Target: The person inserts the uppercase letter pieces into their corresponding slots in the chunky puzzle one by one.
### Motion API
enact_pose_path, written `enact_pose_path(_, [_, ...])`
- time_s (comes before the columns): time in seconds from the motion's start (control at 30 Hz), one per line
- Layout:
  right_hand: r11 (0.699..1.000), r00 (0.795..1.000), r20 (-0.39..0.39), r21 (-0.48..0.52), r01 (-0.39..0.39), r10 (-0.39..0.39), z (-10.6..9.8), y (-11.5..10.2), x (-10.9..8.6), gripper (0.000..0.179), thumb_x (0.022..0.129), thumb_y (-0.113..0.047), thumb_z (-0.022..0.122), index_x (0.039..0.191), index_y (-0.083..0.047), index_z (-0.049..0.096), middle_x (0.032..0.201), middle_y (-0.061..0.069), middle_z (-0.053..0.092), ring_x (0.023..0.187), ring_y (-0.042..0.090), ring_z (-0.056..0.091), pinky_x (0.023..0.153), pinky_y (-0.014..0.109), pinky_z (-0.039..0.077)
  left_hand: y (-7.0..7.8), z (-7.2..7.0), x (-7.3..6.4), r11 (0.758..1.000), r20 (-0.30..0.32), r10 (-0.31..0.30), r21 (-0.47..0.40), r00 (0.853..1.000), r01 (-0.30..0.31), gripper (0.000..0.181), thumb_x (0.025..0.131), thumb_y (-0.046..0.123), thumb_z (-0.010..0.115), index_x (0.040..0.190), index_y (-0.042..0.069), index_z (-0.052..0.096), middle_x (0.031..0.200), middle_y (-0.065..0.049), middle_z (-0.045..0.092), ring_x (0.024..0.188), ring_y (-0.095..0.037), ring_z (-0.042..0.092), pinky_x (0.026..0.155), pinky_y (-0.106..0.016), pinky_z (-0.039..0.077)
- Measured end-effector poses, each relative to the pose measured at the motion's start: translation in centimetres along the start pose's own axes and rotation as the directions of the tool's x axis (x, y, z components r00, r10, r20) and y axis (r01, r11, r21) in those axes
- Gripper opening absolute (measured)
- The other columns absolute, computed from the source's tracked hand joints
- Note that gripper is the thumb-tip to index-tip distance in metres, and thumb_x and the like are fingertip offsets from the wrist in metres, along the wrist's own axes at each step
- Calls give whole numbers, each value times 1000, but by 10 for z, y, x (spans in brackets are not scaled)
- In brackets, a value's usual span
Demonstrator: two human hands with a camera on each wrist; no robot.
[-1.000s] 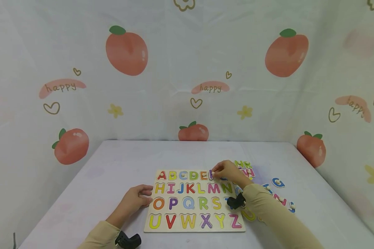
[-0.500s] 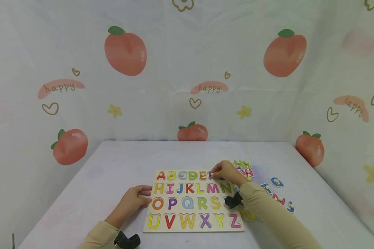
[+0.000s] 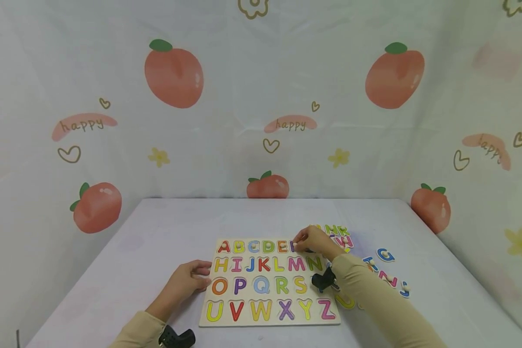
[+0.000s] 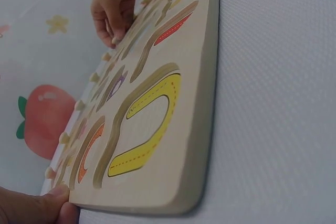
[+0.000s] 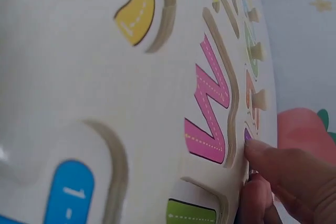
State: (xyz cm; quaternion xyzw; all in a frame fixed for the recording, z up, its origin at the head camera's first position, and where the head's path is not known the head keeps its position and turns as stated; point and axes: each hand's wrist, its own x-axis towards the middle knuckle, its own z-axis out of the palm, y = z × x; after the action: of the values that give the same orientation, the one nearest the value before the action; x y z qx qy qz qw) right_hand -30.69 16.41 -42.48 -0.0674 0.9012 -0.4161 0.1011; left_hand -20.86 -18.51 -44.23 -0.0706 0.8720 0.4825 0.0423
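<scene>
A wooden alphabet puzzle board [image 3: 315,311] lies flat on the table, its letter slots in rows. My left hand [image 3: 187,280] holds the board's left edge, with fingertips against the rim in the left wrist view. At the top row, my right hand [image 3: 315,241] pinches the purple letter F piece [image 5: 248,135], which is mostly hidden by the fingers. It sits at the F slot beside the E piece [image 3: 282,246]; whether it is fully seated I cannot tell. Knobbed pieces A [image 3: 224,247] to E fill the slots to its left. The lower rows show printed slots.
Loose knobbed letters lie right of the board: a blue G [image 3: 385,254], a pink N [image 3: 388,278], a blue J [image 3: 404,289] and a pink W [image 3: 343,241]. A yellow U [image 3: 345,302] lies partly under the right forearm. A patterned cloth hangs behind the table.
The head view has shifted slightly. Both hands keep nearly the same places on the board, the right fingers still at the F piece.
</scene>
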Motion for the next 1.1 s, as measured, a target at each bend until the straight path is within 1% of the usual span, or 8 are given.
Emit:
enact_pose_path(0.1, [1000,1000,25,13,4,-4,-1,-2,-3,19,82,-9,75,99,-3,68,85,6,66,74,14,59,66,27,50,0,0,-1,1000,1,-3,-5,1000,3,45,78,-2,72,122,-3,61,97,-9,66,74,-13,60,64,-27,56])
enact_pose_path(0.23, [999,997,60,27,36,-37,-7,-3,-9,30,83,-11,74,110,-1,63,94,9,64,81,16,60,73,30,52,-1,0,0,1000,2,-4,-14,1000,4,45,78,-4,72,122,-3,61,97,-9,66,74,-13,60,64,-27,57])
enact_pose_path(0.33, [998,997,56,29,59,-61,-16,-2,-14,35,84,-14,74,115,-2,62,101,12,63,86,19,60,76,32,53,-1,0,0,1000,4,-4,-20,1000,4,45,78,-4,72,121,-3,61,97,-9,66,74,-13,60,64,-27,57])
enact_pose_path(0.43, [995,995,28,42,94,-95,-30,3,-19,39,85,-16,73,119,-1,61,108,16,62,94,22,60,81,34,52,0,0,-1,1000,8,-9,-27,1000,9,44,78,-4,71,122,-4,61,98,-10,66,75,-12,61,65,-28,57])
enact_pose_path(0.6, [990,991,-27,34,134,-133,-61,22,-29,43,89,-20,69,124,1,57,119,21,59,110,34,58,91,42,52,2,0,-2,1000,6,-12,-25,1000,12,44,79,-4,71,122,-3,61,99,-11,66,75,-13,61,65,-28,57])
enact_pose_path(0.77, [989,985,-97,43,144,-139,-93,45,-40,46,92,-21,65,130,3,52,125,26,55,115,41,56,91,44,52,1,-1,-3,1000,3,-3,-24,1000,3,44,79,-4,71,122,-3,61,99,-10,65,75,-13,60,65,-28,57])
enact_pose_path(0.97, [995,980,-178,27,95,-89,-120,75,-56,52,94,-27,62,133,4,47,128,30,52,115,42,56,87,39,56,1,-1,-2,999,4,1,-40,1000,-1,45,78,-5,71,121,-4,61,98,-11,65,75,-13,60,65,-28,57])
enact_pose_path(1.1, [998,980,-189,4,60,-58,-130,93,-71,52,95,-27,62,132,7,47,127,32,52,113,43,56,83,36,57,1,-1,-1,1000,1,4,-22,1000,-4,44,78,-4,71,121,-3,61,98,-10,65,74,-13,59,64,-27,57])
